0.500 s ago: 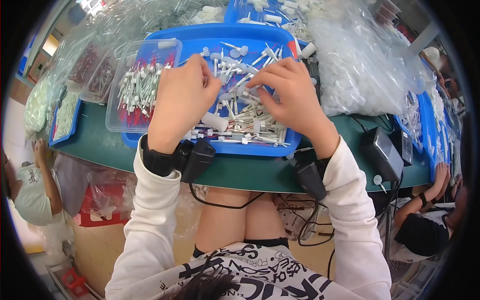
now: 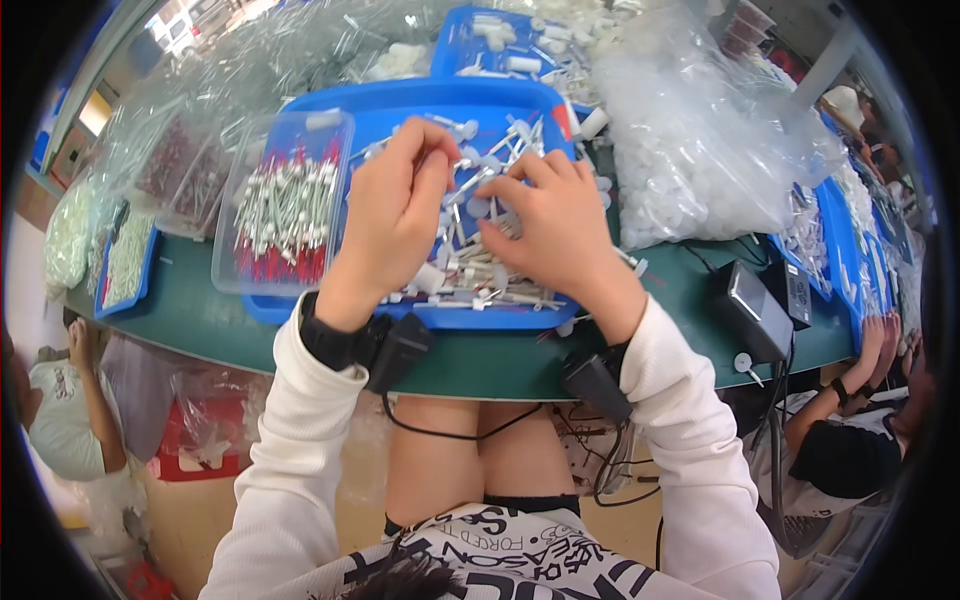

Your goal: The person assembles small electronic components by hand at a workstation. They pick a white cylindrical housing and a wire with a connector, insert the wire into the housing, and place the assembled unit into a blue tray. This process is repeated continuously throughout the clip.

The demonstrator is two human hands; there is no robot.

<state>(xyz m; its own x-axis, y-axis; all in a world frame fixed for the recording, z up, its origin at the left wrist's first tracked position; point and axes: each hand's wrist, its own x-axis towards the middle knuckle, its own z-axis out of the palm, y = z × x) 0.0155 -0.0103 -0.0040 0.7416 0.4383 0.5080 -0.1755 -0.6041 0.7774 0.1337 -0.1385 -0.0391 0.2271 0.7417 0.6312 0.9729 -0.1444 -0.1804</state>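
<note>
Looking down, you have both hands inside a shallow blue plastic tray (image 2: 300, 312) on a dark green table (image 2: 480, 360). The tray holds a loose heap of small white plastic parts (image 2: 470, 275): thin stems with round caps, smooth and hard-looking. Your left hand (image 2: 395, 215) curls over the heap with fingertips pinched together near the tray's far side; what they grip is too small to tell. Your right hand (image 2: 550, 225) lies just beside it, fingers bent and narrowly closed among the white stems, touching them. Left of the tray sits a clear plastic box (image 2: 285, 205) packed with upright white-and-red pieces. To the right, a crinkled clear bag (image 2: 700, 150) bulges with tiny white parts.
</note>
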